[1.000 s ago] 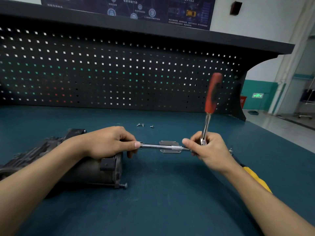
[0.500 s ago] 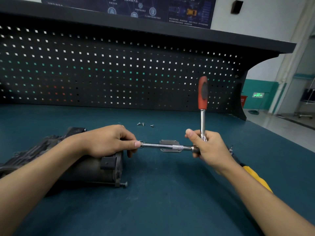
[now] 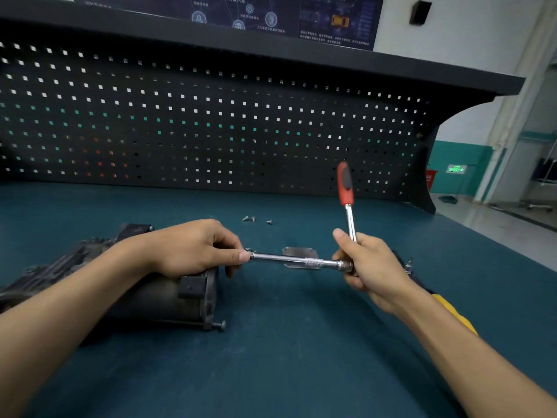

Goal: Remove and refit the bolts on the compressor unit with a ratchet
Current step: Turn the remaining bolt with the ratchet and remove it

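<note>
The dark compressor unit (image 3: 156, 294) lies on its side at the left of the blue bench. My left hand (image 3: 193, 247) rests over its end plate, and its fingertips pinch the socket end of a chrome extension bar (image 3: 295, 260). The bar runs level to the right into the head of a ratchet (image 3: 346, 203) with a red handle. My right hand (image 3: 367, 267) grips the ratchet near its head, and the handle stands up, tilted slightly left. A long bolt (image 3: 221, 324) sticks out of the unit's lower corner.
Three small loose screws (image 3: 254, 219) lie further back on the bench. A flat metal plate (image 3: 300, 253) lies under the bar. A yellow-handled tool (image 3: 452, 312) lies behind my right forearm. A black pegboard (image 3: 211, 125) closes the back.
The ratchet handle has swung from leaning right, through upright, to leaning slightly left. My left hand and the extension bar have stayed in place.
</note>
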### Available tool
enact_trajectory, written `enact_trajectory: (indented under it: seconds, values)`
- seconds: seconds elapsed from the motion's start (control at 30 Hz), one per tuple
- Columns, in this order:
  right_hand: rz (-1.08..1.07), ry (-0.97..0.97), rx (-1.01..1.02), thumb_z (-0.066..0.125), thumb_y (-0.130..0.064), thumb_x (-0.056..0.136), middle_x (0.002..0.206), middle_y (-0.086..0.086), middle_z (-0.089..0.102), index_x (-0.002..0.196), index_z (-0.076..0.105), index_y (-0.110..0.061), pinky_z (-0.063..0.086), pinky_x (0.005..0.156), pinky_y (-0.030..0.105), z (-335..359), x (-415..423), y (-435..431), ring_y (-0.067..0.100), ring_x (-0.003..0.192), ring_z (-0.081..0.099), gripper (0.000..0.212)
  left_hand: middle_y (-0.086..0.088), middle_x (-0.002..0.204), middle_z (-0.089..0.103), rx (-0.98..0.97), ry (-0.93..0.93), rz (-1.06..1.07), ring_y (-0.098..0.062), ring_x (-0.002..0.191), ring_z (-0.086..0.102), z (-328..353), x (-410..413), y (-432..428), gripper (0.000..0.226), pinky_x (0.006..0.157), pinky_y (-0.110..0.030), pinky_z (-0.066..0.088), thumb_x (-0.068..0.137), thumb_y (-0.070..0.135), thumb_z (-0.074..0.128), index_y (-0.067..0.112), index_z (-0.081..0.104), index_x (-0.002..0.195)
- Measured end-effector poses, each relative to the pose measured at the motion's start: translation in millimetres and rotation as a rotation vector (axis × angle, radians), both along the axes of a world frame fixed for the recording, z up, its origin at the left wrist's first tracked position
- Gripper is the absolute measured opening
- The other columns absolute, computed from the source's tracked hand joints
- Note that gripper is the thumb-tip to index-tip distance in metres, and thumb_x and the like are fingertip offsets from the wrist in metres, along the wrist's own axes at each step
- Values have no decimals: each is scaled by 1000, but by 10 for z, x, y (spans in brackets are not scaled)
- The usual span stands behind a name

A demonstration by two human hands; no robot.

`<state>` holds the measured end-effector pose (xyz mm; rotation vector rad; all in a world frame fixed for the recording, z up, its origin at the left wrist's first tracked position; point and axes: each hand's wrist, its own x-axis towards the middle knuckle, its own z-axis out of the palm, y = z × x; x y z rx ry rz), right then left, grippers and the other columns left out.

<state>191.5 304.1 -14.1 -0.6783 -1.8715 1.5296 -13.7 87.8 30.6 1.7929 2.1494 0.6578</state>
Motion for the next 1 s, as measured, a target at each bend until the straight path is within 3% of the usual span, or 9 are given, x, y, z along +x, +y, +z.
enact_trajectory:
  seconds: [0.17,0.33,0.43,0.53,0.67,0.73,0.8,0.9,1.0]
  values:
    - [22,195,401,82,-27,79,59,-2,49,57,45,-20,41,54,22,-12,31,46,13,54,47,44,-27,92,64,10,2,13,-42,94,61,0,2,1,37,87,-50,49,86,60,61,25,73,82]
    - [83,285,510,79,-4,80,67,2,54,55,38,-12,42,65,18,-76,-12,43,10,61,50,49,-24,91,65,13,-4,11,-41,94,61,-7,0,1,35,88,-51,50,89,58,60,26,73,82]
    - [72,234,530,78,-7,83,69,3,57,54,36,-15,41,66,18,-81,-14,50,11,63,52,52,-30,96,64,15,-30,7,-44,96,62,-9,3,-6,46,91,-54,49,86,67,53,25,73,84]
    - [63,220,461,76,-21,84,61,-8,54,53,35,-17,42,67,18,-72,-29,17,8,60,51,52,-32,98,64,0,-32,5,-46,98,62,-12,0,3,57,92,-55,49,83,78,52,25,73,84]
    - [54,144,271,73,-50,76,63,12,39,54,35,-18,33,54,29,-12,-21,-55,16,52,30,54,-28,94,67,-6,6,13,-45,95,63,-6,-13,20,65,89,-55,51,70,85,45,29,75,82]
    - [13,81,107,72,-60,69,63,13,44,62,47,-12,23,45,25,27,-21,-76,16,46,26,55,-27,93,68,-5,19,10,-44,94,64,-9,-28,23,65,88,-54,51,69,87,45,31,75,82]
    - [-31,-12,-45,70,-63,74,60,7,52,68,50,-10,19,39,20,57,-20,-75,12,37,27,58,-27,94,69,-3,25,4,-44,94,64,-15,-45,24,68,88,-54,52,66,91,46,32,76,82]
    - [-13,-138,-218,63,-64,86,73,15,67,61,39,-21,14,37,18,79,7,-64,11,33,23,55,-26,93,69,4,31,2,-43,94,64,-21,-67,21,77,87,-53,52,61,99,43,33,76,82]
    - [25,-188,-353,61,-58,91,67,16,68,67,43,-21,14,34,15,77,37,-29,9,30,20,48,-26,93,69,7,28,5,-44,94,65,-23,-66,23,76,86,-52,52,61,98,44,34,76,83]
